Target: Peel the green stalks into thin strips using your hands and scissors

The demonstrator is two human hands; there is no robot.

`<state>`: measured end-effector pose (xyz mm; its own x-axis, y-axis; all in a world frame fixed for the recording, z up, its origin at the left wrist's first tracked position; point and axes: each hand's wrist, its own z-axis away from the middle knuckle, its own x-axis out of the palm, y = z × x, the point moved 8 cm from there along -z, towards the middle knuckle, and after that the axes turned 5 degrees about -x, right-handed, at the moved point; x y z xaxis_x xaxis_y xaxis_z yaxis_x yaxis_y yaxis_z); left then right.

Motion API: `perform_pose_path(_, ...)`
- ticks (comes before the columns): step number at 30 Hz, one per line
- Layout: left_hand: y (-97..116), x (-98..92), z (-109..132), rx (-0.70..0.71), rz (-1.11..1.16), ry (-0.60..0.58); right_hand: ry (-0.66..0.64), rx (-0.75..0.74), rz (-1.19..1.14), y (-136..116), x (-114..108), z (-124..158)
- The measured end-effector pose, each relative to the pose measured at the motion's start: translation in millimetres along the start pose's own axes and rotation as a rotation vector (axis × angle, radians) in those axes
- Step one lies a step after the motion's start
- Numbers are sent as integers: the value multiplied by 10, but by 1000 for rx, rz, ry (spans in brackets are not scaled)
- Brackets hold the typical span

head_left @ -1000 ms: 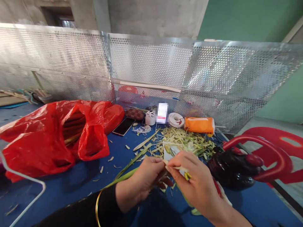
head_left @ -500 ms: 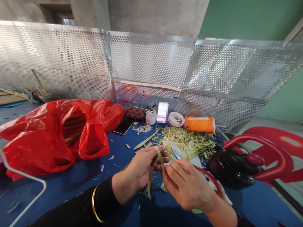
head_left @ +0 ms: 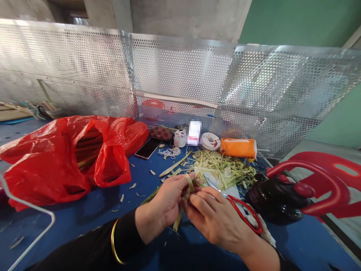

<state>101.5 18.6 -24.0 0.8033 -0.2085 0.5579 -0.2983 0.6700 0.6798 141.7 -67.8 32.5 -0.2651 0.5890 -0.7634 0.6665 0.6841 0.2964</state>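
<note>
Between my two hands is a dried, pale green-yellow plant strip (head_left: 190, 183), folded into a small loop at the top, with a tail hanging below. My left hand (head_left: 167, 201) pinches the strip between thumb and fingers. My right hand (head_left: 212, 215) is closed at the strip's right side, its fingertips pressed against my left fingers and partly hidden. Just beyond my right hand lie red-handled scissors (head_left: 255, 216), partly covered by it. A heap of shredded green plant trimmings (head_left: 225, 167) spreads behind both hands on white paper.
A red plastic bag (head_left: 50, 158) with brown sticks inside lies left, near a white bent wire (head_left: 52, 218). Behind are a phone (head_left: 148, 148), checkered case (head_left: 161, 133), tape roll (head_left: 211, 141) and orange packet (head_left: 238, 148). A dark kettle (head_left: 275, 201) stands right; a perforated metal screen (head_left: 180, 67) rises behind.
My right hand has moved left and closer to my left hand, its fingers tucked in at the strip. More of the scissors now shows. My left hand stays nearly in place.
</note>
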Motion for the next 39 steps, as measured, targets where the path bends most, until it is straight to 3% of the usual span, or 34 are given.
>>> perform_pose_path(4,-84,21,-24,16,-18,-54,-12,7,7,-25,84,-16)
perform_pose_path(8,-121,9,-26,43,-48,-64,75,26,-60,-1,-32,-24)
perform_pose_path(10,-107,5,-17,72,-90,-53,175,190,-156,156,-138,9)
perform_pose_path(13,-89,12,-1,82,-153,-37,345,585,-331,505,-201,188)
perform_pose_path(17,-29,20,22,116,-192,-20,366,1100,-676,786,93,486)
perform_pose_path(20,-12,36,25,126,-172,-43,322,1298,-946,773,332,572)
perform_pose_path(25,-44,26,17,79,-113,-41,293,1387,-884,769,351,629)
perform_pose_path(32,8,94,83,114,-73,-89,275,1373,-799,799,306,617)
perform_pose_path(39,43,43,57,181,-175,-13,330,1421,-994,761,380,609)
